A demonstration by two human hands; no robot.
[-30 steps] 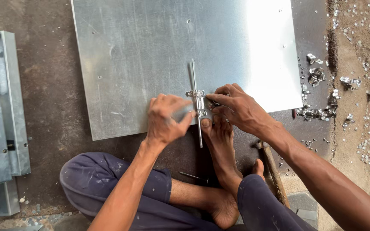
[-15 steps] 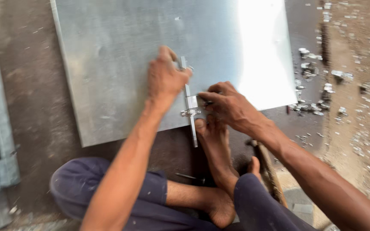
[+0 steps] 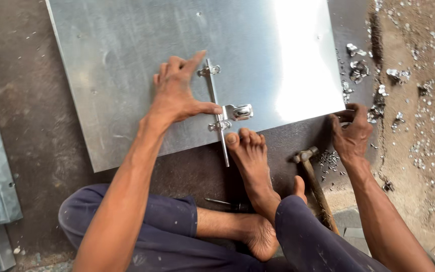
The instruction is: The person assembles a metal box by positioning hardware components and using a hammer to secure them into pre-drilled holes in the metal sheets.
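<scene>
Metal sheet under left hand beside latch bolt

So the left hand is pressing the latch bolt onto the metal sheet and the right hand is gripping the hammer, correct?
Not quite. The head view shows the right hand at the metal sheet's lower right corner; the hammer lies untouched on the floor. The left hand does press the latch bolt.

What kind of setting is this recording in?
Likely a sheet-metal workshop, worked at floor level: a large metal sheet lies on the ground, a hammer lies beside it, and metal scraps litter the dirt. The left hand steadies a sliding bolt latch.
</scene>
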